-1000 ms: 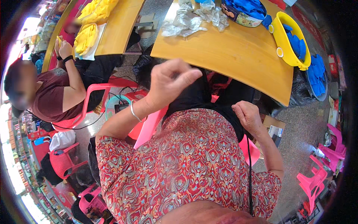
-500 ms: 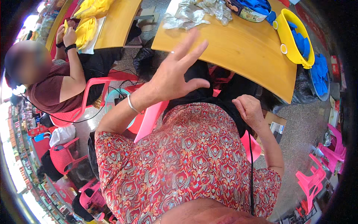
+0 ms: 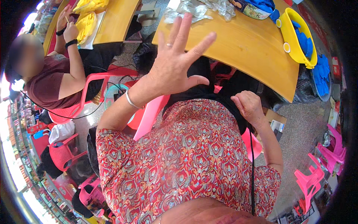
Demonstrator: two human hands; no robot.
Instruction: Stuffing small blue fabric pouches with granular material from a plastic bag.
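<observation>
My left hand (image 3: 174,61) is raised in front of the wooden table's near edge (image 3: 242,52). Its fingers are spread wide, and it holds nothing. A ring and a metal bangle show on that arm. My right hand (image 3: 247,106) is curled into a loose fist near my lap, below the table edge, with nothing visible in it. Crumpled clear plastic bags (image 3: 186,12) lie on the table beyond my left hand. Beside them stands a patterned round container (image 3: 249,10) holding blue pieces. A yellow bin (image 3: 291,37) with blue pieces is at the table's right end.
To my left a co-worker (image 3: 56,82) sits at another table (image 3: 118,22) with yellow pieces (image 3: 86,30), both hands raised. More blue pieces (image 3: 320,76) lie beyond the yellow bin. Pink plastic chairs (image 3: 310,177) stand on the right, and a cardboard box (image 3: 274,118) is on the floor.
My left hand has turned more upright, with its fingers spread further apart. My right fist has barely moved. The co-worker's hands have moved apart and upward.
</observation>
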